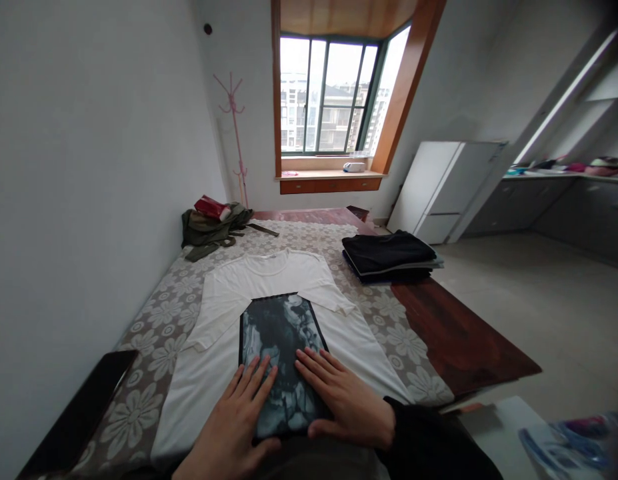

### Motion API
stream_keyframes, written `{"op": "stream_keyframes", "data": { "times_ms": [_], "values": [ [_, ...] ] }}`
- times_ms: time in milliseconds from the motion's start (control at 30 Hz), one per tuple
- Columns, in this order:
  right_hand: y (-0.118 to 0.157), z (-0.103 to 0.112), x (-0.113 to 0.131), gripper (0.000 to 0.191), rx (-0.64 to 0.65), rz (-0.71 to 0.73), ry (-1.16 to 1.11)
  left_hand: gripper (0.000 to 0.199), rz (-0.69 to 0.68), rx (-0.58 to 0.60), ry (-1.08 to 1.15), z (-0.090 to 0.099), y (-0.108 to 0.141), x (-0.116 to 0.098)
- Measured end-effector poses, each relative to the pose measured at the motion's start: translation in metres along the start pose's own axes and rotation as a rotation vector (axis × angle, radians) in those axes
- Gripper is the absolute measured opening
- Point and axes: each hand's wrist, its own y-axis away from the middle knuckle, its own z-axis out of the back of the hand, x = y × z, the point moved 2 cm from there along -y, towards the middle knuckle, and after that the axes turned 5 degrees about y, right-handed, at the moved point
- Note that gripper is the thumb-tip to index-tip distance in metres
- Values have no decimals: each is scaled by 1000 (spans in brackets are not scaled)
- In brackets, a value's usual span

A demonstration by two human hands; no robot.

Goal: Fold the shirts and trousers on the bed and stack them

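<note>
at the left, the wall (89, 167) borders the patterned cloth (133, 420); at the right, bare wood (469, 337) reaches its edge. the left hand (239, 413), then the right hand (351, 403), have fingers straight, slightly spread, flat (without grip) on the dark print (289, 400) of the white t-shirt (269, 267). palms face down, thumbs point inward.

The left hand (239, 413) and right hand (346, 397) hide parts of the dark print (283, 327) from me, and the white T-shirt's (361, 360) hem runs out of sight. I lose the near end of a long black object (83, 407) too. A blue-and-white package (571, 443) is blurred and cut off; the counter-top things (606, 165) look too small to name.
</note>
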Motion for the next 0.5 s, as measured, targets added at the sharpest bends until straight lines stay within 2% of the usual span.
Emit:
{"op": "stream_keyframes", "data": {
  "times_ms": [133,267,400,500],
  "values": [
    [-33,10,-2,65,-81,-74,51,69,-37,-75,29,10,-34,5],
    [-61,6,-13,66,-89,-87,88,64,18,-170,-39,3,-67,18],
    [-56,0,-32,70,-85,-95,56,68,3,-213,-58,-5,-64,33],
    [-45,3,-42,74,-70,-118,14,70,23,-187,-28,-1,-51,39]
  ]
}}
